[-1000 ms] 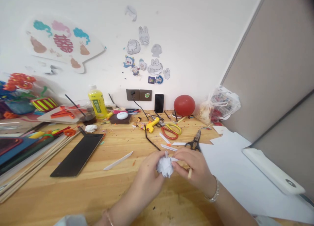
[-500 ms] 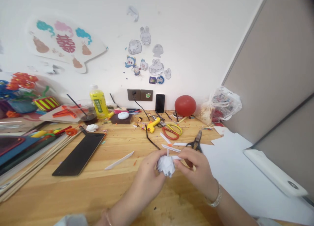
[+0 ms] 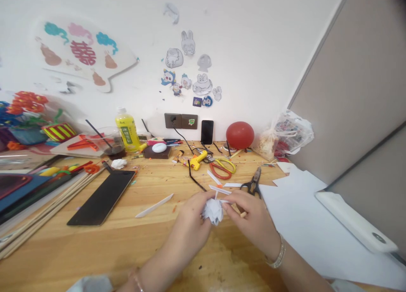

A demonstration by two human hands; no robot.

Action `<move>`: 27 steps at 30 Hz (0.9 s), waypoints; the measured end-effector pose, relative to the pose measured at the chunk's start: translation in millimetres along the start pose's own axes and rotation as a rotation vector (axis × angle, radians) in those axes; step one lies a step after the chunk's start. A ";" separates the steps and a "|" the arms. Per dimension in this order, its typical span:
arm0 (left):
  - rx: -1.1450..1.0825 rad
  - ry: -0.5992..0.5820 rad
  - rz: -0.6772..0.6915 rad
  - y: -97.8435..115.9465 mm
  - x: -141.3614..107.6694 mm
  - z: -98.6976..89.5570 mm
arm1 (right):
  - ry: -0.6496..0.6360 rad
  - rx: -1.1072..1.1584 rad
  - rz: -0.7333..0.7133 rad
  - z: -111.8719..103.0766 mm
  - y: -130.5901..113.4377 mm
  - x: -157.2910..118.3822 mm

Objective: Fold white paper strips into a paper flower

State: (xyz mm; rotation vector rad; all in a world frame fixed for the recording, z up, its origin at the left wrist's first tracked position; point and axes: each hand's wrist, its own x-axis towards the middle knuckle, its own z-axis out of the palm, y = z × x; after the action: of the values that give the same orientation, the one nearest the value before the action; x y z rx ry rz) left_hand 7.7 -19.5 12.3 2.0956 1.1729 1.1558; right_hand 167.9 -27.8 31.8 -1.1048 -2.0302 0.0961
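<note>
Low over the wooden table, my left hand is closed round a white folded-paper flower with layered pointed petals. From the right, my right hand pinches a white paper strip at the flower's upper right side. A short light wooden stick also pokes out between the fingers of my right hand. Just beyond the hands lie more white paper strips and black-handled scissors. Another cut strip rests to the left of my left hand.
Yellow glue gun and red-and-yellow scissors lie farther back, near a red balloon. White paper sheets cover the right side. A black tablet-like slab, wooden sticks and a yellow bottle are on the left.
My right hand has moved slightly left, bringing the paper strip closer against the flower. The stick in its fingers has shifted left too. My left hand keeps holding the flower.
</note>
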 end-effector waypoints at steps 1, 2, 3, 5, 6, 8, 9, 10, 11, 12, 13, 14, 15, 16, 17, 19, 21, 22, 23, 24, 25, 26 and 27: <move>0.001 -0.002 0.000 -0.4 -0.1 0.1 | 0.003 -0.002 -0.004 0.1 -0.3 -0.1; 0.003 -0.004 0.002 -0.9 -0.2 0.4 | 0.006 -0.014 -0.015 0.3 -0.4 -0.3; 0.007 -0.008 0.004 -1.6 -0.4 0.7 | 0.012 -0.035 -0.033 0.6 -0.6 -0.5; 0.019 -0.015 0.003 -2.7 -1.0 1.4 | 0.019 -0.097 -0.065 1.1 -1.0 -1.3; 0.026 -0.015 0.001 -3.0 -1.4 1.6 | 0.021 -0.135 -0.089 1.3 -1.4 -1.8; 0.036 -0.004 0.002 -2.7 -1.9 1.6 | 0.028 -0.225 -0.156 1.9 -2.1 -3.1; 0.038 0.007 0.004 -2.0 -1.9 1.2 | 0.037 -0.264 -0.190 2.3 -2.2 -3.8; 0.038 0.021 0.012 -1.1 -1.8 0.7 | 0.054 -0.290 -0.219 2.9 -2.0 -4.7; 0.036 0.035 0.019 0.0 -1.6 0.0 | 0.081 -0.298 -0.243 3.6 -1.4 -5.5; 0.034 0.047 0.024 1.1 -1.2 -0.8 | 0.112 -0.287 -0.255 4.4 -0.5 -6.3; 0.028 0.060 0.025 2.1 -0.8 -1.5 | 0.140 -0.262 -0.260 5.4 0.7 -6.9; 0.022 0.073 0.019 2.9 -0.4 -2.0 | 0.163 -0.233 -0.265 6.5 1.9 -7.5; 0.015 0.087 0.009 3.5 -0.2 -2.2 | 0.175 -0.211 -0.271 7.6 2.7 -7.9; 0.007 0.100 0.000 3.8 -0.1 -2.1 | 0.188 -0.200 -0.276 8.9 3.1 -8.3; 0.002 0.112 -0.006 3.9 -0.3 -1.7 | 0.205 -0.201 -0.284 10.4 2.7 -8.6; -0.005 0.133 -0.007 3.3 -1.2 -0.2 | 0.261 -0.235 -0.285 14.2 -0.4 -10.0; -0.007 0.160 -0.010 2.0 -2.5 1.7 | 0.322 -0.290 -0.248 19.2 -5.5 -13.0; -0.008 0.176 -0.019 1.2 -3.2 2.5 | 0.335 -0.328 -0.244 21.9 -8.2 -15.1; -0.012 0.191 -0.033 0.3 -3.7 3.1 | 0.346 -0.363 -0.275 24.4 -10.6 -17.5; -0.020 0.204 -0.046 -0.6 -4.1 3.5 | 0.344 -0.397 -0.298 26.4 -12.5 -19.9; -0.033 0.214 -0.058 -1.6 -4.3 3.6 | 0.333 -0.423 -0.312 27.8 -13.9 -22.1; -0.050 0.222 -0.070 -2.4 -4.4 3.5 | 0.321 -0.435 -0.328 28.4 -14.8 -23.8; -0.068 0.228 -0.084 -3.0 -4.4 3.2 | 0.302 -0.423 -0.333 27.9 -15.3 -24.8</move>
State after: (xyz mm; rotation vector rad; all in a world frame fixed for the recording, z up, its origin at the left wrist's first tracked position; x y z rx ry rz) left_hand 7.8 -21.7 6.5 1.8837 1.2899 1.4022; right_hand 145.9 -47.3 4.1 -0.9395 -1.9694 -0.6573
